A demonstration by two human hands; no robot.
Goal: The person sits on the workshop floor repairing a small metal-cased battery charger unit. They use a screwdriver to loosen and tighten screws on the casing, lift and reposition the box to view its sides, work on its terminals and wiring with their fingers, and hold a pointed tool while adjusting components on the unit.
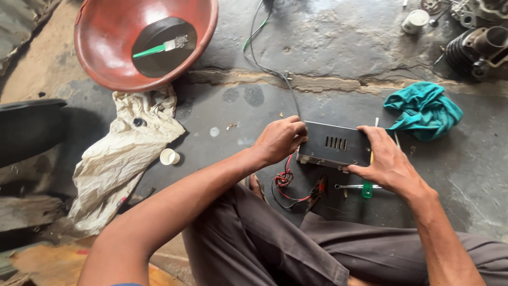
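Metal box with a slotted vent gripped from both ends, low over the concrete floor. Left hand curled on the left end, fingers pressed together over the top edge. Right hand clamped on the right end, fingers laid close along the top, thumb under the near edge. Just below the right fingers, a green-handled screwdriver. Below the left fingers, red and black wires. Beyond the right fingers, a teal rag. Well off past the left fingers, a red basin holding a brush.
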